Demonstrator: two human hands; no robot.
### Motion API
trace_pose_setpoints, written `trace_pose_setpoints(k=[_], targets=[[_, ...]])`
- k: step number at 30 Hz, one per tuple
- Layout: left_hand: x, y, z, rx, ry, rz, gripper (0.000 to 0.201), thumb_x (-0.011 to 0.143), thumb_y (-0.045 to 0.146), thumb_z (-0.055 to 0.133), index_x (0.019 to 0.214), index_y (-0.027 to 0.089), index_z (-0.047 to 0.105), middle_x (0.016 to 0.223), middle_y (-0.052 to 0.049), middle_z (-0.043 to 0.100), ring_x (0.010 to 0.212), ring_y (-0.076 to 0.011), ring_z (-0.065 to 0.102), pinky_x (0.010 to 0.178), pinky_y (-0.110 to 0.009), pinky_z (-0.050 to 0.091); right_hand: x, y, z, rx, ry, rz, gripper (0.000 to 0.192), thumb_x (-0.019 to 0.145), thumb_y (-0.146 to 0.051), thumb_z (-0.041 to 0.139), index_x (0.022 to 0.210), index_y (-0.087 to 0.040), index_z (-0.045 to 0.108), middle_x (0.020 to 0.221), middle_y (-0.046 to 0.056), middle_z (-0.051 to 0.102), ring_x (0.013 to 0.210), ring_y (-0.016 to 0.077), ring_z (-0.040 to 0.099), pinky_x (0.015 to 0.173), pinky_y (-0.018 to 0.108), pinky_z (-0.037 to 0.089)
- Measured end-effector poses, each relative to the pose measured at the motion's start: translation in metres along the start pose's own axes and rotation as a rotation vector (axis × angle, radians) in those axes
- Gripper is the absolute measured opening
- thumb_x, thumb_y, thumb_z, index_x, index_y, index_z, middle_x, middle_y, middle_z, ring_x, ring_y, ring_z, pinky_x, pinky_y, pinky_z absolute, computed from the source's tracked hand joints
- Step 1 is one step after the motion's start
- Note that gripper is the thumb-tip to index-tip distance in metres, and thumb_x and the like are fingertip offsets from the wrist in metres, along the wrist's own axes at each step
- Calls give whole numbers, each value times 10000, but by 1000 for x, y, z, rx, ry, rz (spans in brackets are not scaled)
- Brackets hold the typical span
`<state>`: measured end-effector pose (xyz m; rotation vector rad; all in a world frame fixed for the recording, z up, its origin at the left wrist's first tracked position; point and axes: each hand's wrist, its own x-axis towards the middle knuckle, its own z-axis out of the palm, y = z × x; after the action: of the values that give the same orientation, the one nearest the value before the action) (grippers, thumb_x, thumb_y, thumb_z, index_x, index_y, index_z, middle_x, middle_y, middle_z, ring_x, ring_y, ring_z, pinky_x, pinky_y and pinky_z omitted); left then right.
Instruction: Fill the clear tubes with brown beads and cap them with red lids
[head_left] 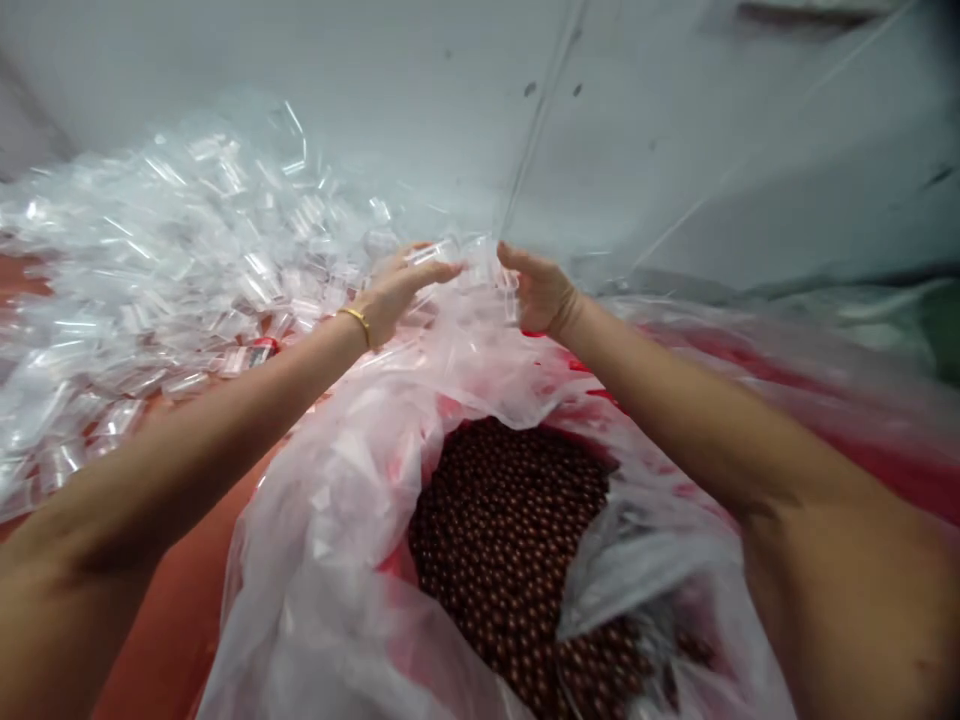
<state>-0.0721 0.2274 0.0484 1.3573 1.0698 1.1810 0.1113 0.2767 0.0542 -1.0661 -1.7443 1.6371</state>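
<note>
My left hand [394, 290], with a gold bracelet at the wrist, is partly curled round clear plastic containers [436, 252] at the right edge of a pile. Facing it, my right hand [546, 290] has its thumb up and its fingers bent against another clear container [508, 290]. Between both hands are more see-through containers, blurred by motion. Below them a translucent plastic bag [330, 540] gapes open, full of small round dark brown balls [510, 520]. A crumpled clear bag piece [630, 560] lies on the balls.
A large heap of clear plastic containers [187, 240] spreads over a red-orange surface [202, 580] on the left. One item with a red top [264, 346] lies among them. A pale wall [420, 90] stands behind. More plastic sheeting over red [750, 350] is at right.
</note>
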Motion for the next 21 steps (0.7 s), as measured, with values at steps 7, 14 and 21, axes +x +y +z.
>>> trace_pose_setpoints(k=[7,14,21], targets=[[-109,8,34,538,-187,316,526,741,316,671,1219,191,489,1239,-91,539,1127,-260,549,966,-435,466,-111,15,27,-498,-25,-163,616,669,-588,648,1134,-187,606,1020,70,684,974,265,636,854,437,521],[-181,-13,44,1395,-296,546,478,765,164,617,1229,201,511,1454,-164,340,1268,-328,441,1057,-557,330,-173,35,63,-1232,309,-167,820,663,-391,741,1377,-142,424,1443,163,411,1308,357,398,1046,496,366],[-200,-21,58,1419,-685,676,230,860,172,436,849,170,666,833,-118,662,905,-240,602,847,-400,449,-235,47,94,-1426,341,-34,326,883,-354,468,1046,-163,675,988,111,708,943,266,633,769,339,448]])
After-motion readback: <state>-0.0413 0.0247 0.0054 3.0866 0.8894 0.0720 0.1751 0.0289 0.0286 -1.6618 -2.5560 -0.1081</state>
